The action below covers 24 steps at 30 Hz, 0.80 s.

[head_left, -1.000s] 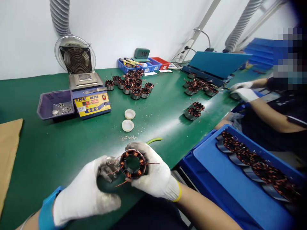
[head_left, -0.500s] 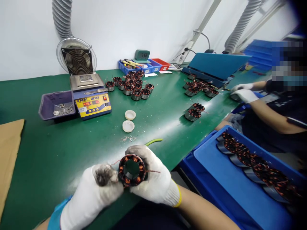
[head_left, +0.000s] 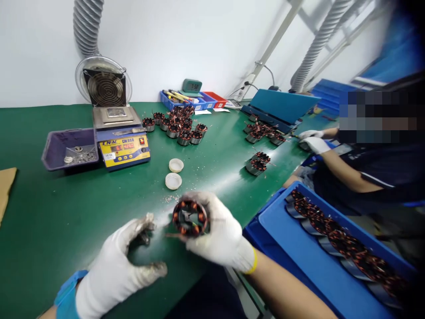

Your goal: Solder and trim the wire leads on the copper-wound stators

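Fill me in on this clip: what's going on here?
A person in white gloves holds a copper-wound ring in the right hand, above a green bench. The left hand is beside it, thumb and fingers apart, with nothing visible in its grip. More rings stand in a cluster on the bench, and others sit in a blue tray at the right. Beyond that tray, a co-worker's gloved hands show.

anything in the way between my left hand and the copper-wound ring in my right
Nothing solid is visible between your left hand and the copper-wound ring in your right hand. Only a blurred wire juts from the ring's lower left into that gap, above the green table.
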### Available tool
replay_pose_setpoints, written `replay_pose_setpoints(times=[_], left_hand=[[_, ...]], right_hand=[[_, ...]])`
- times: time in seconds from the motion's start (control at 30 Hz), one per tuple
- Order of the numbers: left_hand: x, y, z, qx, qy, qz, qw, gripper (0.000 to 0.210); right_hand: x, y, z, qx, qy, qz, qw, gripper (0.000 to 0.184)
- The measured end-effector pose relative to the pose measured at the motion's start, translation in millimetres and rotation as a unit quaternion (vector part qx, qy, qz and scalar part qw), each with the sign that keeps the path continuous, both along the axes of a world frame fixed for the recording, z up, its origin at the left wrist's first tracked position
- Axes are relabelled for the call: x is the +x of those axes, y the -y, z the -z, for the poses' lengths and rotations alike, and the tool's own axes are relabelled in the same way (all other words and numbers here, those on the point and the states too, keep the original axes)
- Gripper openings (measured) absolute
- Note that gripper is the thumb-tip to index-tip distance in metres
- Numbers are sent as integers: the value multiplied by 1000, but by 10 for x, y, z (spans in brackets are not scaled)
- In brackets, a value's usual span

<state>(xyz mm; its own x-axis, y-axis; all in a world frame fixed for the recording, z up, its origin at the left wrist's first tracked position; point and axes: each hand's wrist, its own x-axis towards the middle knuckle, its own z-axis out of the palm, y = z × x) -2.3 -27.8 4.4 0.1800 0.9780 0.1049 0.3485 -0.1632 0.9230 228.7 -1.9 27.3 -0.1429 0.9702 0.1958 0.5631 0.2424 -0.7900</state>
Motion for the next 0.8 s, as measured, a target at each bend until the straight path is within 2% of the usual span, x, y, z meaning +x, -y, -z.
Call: replay_pose_setpoints(times=[0.07,0.13,0.2,0.27,0.37,0.57,0.7,0.8], left_hand=[[1,-79,84,-43,-9,-22,999,74],[7,-149,128,-66,-25,-33,997,70],[10,-190,143,-67,-45,-44,996,65],[9,-203,140,-62,-63,-46,995,64],[8,-203,129,-65,-82,-38,994,64],[14,-217,141,-79,-108,-28,991,62],[9,-215,170,-74,-118,-40,989,63],[6,-227,220,-2,-166,-67,984,61]], right_hand=[[72,-287,-101,16,38,54,998,66],[130,-568,-179,23,94,90,991,62],[162,-782,-215,20,156,91,983,62],[172,-910,-201,18,210,65,975,63],[172,-991,-133,18,261,27,965,66],[154,-1050,-84,10,284,-6,959,68],[155,-1020,-142,21,277,5,961,66],[178,-999,-267,94,298,21,950,66]])
